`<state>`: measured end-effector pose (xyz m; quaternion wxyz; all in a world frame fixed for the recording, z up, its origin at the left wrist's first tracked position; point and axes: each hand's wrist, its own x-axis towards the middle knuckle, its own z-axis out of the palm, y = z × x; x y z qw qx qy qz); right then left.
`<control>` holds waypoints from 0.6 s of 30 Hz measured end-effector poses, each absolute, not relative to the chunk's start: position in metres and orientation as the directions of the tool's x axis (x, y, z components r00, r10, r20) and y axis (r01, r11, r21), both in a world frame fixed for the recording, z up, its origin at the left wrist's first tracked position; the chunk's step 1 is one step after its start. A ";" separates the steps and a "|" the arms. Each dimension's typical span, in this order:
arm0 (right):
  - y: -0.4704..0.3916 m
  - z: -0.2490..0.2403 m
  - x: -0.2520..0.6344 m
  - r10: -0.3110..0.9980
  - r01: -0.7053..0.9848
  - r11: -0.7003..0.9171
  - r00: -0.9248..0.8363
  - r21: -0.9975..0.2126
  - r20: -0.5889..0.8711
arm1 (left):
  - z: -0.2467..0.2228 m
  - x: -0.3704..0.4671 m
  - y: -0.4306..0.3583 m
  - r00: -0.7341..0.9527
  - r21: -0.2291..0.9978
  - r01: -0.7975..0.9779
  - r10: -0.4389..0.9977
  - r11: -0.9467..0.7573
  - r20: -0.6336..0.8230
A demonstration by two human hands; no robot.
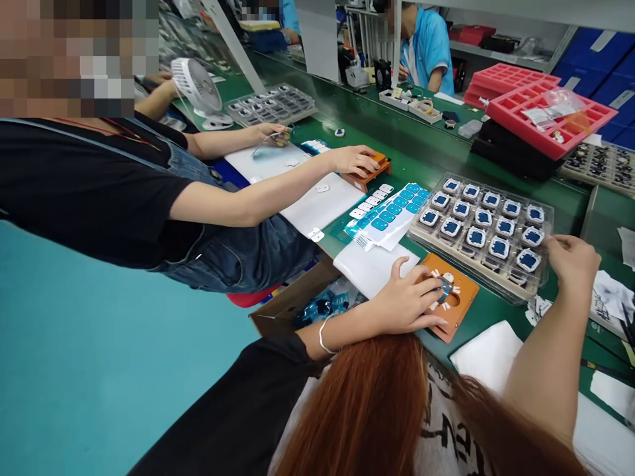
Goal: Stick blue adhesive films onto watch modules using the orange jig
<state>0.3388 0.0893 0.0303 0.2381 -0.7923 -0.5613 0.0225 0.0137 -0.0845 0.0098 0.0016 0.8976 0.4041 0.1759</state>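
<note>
My left hand [409, 301] lies with fingers spread over an orange fixture [464, 301], its fingertips on a small blue-and-white part [445, 289] set in it. To the right, my right hand [575, 261] has its thumb and fingers drawn together at the right edge of a clear plastic tray [530, 291]. The tray holds rows of white-rimmed parts with dark blue centres. One such part [533, 236] is beside my right fingertips; what they grip is hidden.
Blue sticker sheets [391, 215] lie left of the tray. A person's hand [354, 160] rests on another orange fixture [380, 173]. Red trays [550, 119] are stacked at the back right. White cloth [486, 354] and an open carton [275, 311] are near the front edge.
</note>
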 end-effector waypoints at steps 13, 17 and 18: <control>0.083 0.046 0.319 0.857 0.801 -0.430 0.507 -0.417 0.090 | 0.016 -0.095 -0.009 -0.170 0.409 0.909 0.969 0.084 0.179; 0.085 0.044 0.317 0.860 0.816 -0.454 0.507 -0.357 0.065 | -0.001 -0.135 0.010 -0.413 0.400 0.831 0.911 0.385 -0.020; 0.085 0.044 0.317 0.859 0.818 -0.461 0.509 -0.344 0.057 | -0.005 -0.138 0.013 -0.410 0.411 0.825 0.911 0.387 -0.035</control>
